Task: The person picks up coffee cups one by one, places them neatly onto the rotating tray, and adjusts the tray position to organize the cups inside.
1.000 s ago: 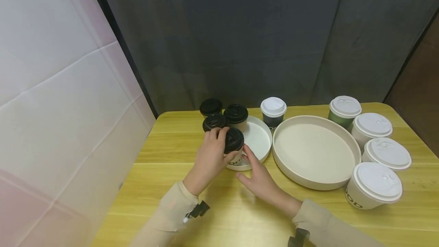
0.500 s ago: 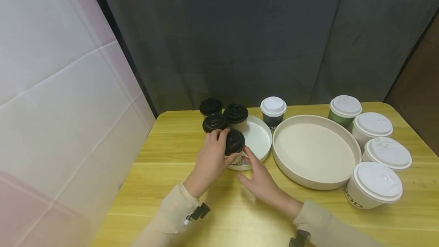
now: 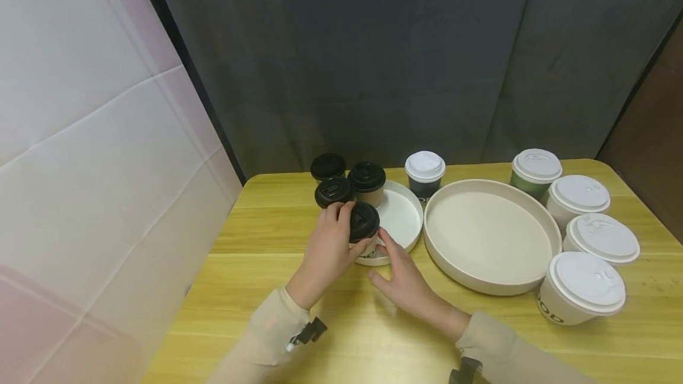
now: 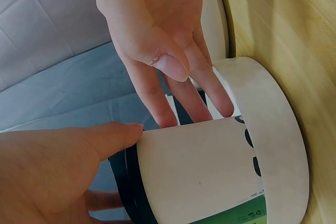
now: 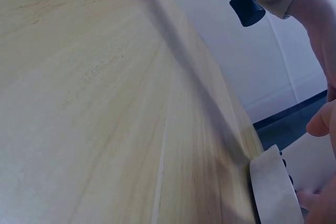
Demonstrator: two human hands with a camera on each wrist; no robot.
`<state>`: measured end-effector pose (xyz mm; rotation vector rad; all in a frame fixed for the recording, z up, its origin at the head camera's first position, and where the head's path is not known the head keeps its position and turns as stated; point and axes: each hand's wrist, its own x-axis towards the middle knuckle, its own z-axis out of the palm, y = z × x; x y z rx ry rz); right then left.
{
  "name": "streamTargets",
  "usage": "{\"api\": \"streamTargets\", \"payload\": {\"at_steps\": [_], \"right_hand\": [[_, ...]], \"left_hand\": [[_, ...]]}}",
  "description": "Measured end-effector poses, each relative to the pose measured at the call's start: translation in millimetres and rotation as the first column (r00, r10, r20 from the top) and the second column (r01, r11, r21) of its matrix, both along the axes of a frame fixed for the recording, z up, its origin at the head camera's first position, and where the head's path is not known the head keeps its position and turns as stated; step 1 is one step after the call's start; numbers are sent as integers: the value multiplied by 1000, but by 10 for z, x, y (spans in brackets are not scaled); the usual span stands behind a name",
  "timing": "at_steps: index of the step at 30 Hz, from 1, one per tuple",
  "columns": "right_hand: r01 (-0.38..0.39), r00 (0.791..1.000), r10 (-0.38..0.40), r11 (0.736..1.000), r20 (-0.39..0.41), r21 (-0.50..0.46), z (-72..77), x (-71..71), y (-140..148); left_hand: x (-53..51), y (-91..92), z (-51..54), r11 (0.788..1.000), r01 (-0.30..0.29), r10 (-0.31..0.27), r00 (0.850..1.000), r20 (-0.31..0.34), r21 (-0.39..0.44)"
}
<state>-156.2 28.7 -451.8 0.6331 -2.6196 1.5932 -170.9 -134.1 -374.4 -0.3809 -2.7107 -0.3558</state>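
Note:
My left hand [image 3: 325, 250] grips a black-lidded paper coffee cup [image 3: 365, 222] at the near left part of a small white round tray [image 3: 401, 218]. In the left wrist view the thumb presses the lid's edge, and the cup's pale wall [image 4: 194, 166] shows dark letters and a green patch. My right hand [image 3: 408, 282] reaches in from the right with fingers extended, its fingertips touching the cup's side. Behind the gripped cup stand three more black-lidded paper cups [image 3: 368, 178], one at least partly over the tray. The gripped cup's base is hidden behind the tray's rim [image 4: 283, 135].
A larger cream round tray [image 3: 491, 236] lies right of the white one. Several white-lidded cups [image 3: 587, 280] line its right side. A dark cup with a white lid [image 3: 424, 173] stands behind the trays. A dark panel [image 3: 363, 64] bounds the wooden table's back; a pale wall rises left.
The gripped cup has shifted very slightly toward me, and its printed letters show a little differently. Both hands keep nearly the same place; the other cups and trays stay put.

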Motion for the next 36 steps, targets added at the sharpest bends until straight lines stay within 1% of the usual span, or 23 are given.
{"api": "streamTargets", "payload": {"at_steps": [11, 18, 22, 25, 28, 31, 34, 36], "right_hand": [[3, 1000, -4, 1000, 10, 14, 4, 1, 1], [10, 1000, -10, 999, 6, 31, 23, -17, 31], [32, 999, -32, 998, 0, 48, 79, -28, 80], [50, 999, -51, 997, 4, 54, 140, -42, 129], [62, 998, -63, 996, 0, 65, 191, -58, 189], [59, 998, -56, 996, -39, 71, 207, -75, 249], [53, 996, -46, 995, -80, 81, 209, -76, 310], [59, 991, -46, 993, -123, 104, 206, -75, 351]], "left_hand": [[-6, -7, 5, 1000, -12, 12, 1000, 9, -9], [19, -21, 36, 1000, -10, 10, 1000, -9, -13], [43, -28, 55, 1000, -3, 3, 1000, -29, -5], [65, -27, 61, 1000, 19, -18, 998, -64, 9], [96, -14, 71, 998, 57, -54, 991, -119, 22], [139, 13, 86, 994, 106, -100, 982, -159, 30], [186, 58, 93, 988, 151, -144, 976, -166, 29], [222, 89, 79, 982, 187, -181, 970, -160, 28]]}}
